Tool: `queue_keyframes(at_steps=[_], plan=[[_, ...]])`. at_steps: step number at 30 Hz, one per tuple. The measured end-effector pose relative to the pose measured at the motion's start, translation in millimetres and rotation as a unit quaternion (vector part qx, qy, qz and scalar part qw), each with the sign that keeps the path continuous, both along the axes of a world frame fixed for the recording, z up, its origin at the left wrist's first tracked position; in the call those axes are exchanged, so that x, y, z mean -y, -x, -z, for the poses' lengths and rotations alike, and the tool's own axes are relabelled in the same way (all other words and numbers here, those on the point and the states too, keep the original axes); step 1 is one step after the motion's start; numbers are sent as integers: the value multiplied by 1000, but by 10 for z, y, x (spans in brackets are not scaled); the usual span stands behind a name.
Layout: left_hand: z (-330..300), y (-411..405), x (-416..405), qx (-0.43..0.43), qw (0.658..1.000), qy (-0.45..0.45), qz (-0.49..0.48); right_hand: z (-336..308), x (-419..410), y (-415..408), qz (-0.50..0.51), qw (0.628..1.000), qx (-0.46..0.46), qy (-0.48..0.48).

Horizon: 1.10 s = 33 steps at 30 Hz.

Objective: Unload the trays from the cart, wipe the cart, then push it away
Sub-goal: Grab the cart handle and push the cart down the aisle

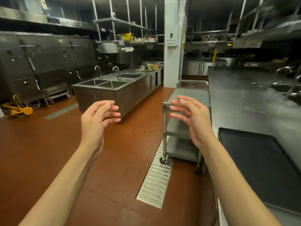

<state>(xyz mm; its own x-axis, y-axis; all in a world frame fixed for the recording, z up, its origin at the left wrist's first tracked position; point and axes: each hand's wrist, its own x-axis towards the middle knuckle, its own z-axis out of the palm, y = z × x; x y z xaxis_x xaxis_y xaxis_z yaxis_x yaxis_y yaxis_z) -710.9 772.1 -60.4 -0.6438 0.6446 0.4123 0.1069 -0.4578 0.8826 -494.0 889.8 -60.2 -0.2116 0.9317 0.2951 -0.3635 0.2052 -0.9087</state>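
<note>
Ahead, cart (189, 95) shelves bare, tray (260, 163) on counter (244, 101)

two bare arms came into view from the bottom. no sleeves covered them up to the picture's edge. the left hand (97, 118) and the right hand (192, 121) wore no gloves, rings or watch. the fingernails were short and plain.

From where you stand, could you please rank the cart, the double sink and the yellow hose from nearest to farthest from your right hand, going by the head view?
1. The cart, just behind the right hand, beside the counter.
2. The double sink, ahead to the left, across the red floor.
3. The yellow hose, on the floor at the far left edge.
</note>
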Motion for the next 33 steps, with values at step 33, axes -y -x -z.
queue_keyframes(at_steps=[33], plan=[[386, 1860, -7362, -29, 968, 74, 236, 256, -6041, 1409, 270, 960, -31, 75]])
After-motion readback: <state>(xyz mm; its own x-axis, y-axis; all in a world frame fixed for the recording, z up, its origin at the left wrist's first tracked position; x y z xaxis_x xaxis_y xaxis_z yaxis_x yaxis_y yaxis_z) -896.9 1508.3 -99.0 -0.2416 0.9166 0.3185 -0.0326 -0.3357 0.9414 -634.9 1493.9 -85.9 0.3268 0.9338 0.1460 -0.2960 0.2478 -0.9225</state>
